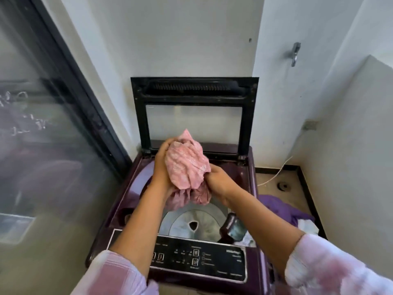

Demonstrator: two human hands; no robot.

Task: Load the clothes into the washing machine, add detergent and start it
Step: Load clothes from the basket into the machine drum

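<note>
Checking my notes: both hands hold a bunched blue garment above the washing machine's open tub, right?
Not quite: the garment is pink, not blue. The head view shows the left hand and right hand holding it above the open tub of the washing machine.

the bunched garment [187, 165] is soft pink with a faint paler print. the washing machine [131, 188] is deep glossy purple — its raised lid [194, 86] black-framed around clear glass, its near control panel [197, 258] black with white markings, its drum [185, 220] silver-grey. the left sleeve [114, 273] and right sleeve [331, 267] are mottled pink and white, and a purple cloth [276, 205] lies on the beige floor [297, 199] to the right — the far wall [191, 39] is white.
</note>
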